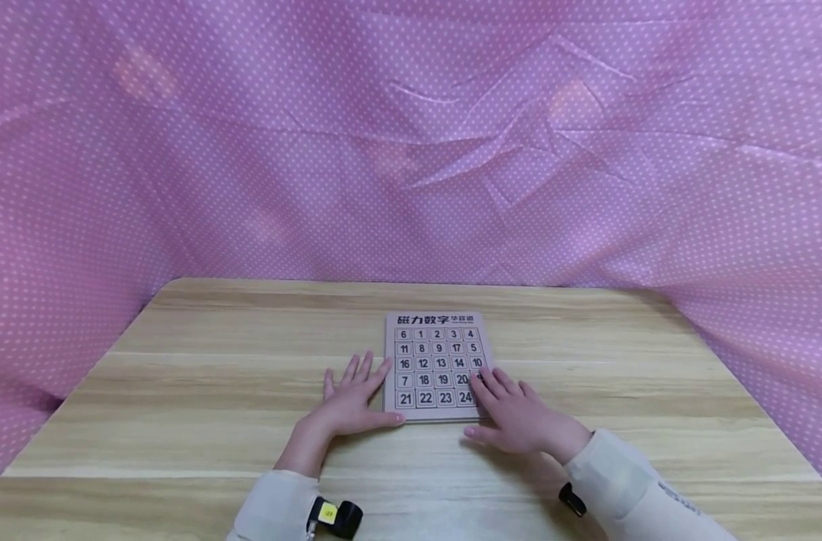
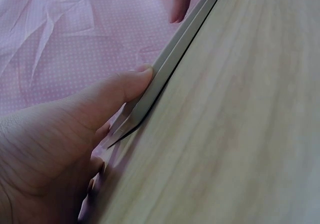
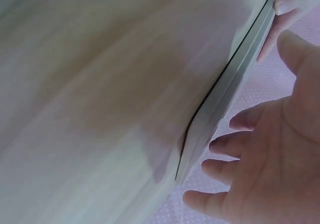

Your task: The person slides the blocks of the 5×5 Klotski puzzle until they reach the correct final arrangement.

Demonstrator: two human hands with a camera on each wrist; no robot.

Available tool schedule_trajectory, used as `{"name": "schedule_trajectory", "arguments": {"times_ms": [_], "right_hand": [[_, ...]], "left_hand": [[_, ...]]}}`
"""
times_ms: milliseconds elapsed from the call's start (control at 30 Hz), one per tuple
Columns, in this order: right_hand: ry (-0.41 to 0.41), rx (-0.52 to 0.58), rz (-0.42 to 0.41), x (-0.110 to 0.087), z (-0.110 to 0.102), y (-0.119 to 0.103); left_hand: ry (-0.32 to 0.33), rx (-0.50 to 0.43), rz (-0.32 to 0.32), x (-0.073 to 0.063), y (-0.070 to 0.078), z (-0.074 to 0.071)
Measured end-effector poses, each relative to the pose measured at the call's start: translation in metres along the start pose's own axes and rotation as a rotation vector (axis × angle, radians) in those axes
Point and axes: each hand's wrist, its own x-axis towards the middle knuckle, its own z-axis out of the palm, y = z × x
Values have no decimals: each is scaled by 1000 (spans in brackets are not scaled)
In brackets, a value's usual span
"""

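A number sliding puzzle with a pale frame lies flat on the wooden table, dark lettering along its far edge. Its top row of tiles reads 6, 1, 2, 3, 4. Along the left side, my left hand has its fingers spread, the index fingertip at the edge and the thumb on the near-left corner. My right hand reaches over the right side with extended fingers, fingertips over the tiles beside 20. Those fingers hide the near-right corner tile space. In the right wrist view, the right thumb stands apart from the puzzle's side.
The light wood table stretches out on both sides of the puzzle. Behind it and at the sides hangs a pink polka-dot cloth. Both forearms wear pale sleeves, with a black strap device at the left wrist.
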Motion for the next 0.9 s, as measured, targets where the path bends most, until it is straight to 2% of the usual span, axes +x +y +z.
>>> {"name": "schedule_trajectory", "arguments": {"times_ms": [100,300,467,667,900], "right_hand": [[-6,-16,-22,5,-1,-9],[-48,-48,-125,18,3,-36],[-55,-79,-181,26,8,-52],[-60,-90,-186,28,7,-57],[-65,-92,-180,24,7,-54]], "left_hand": [[4,8,2,0,0,-1],[12,14,3,0,0,-1],[8,13,10,0,0,1],[12,18,11,0,0,1],[6,16,3,1,1,2]]}}
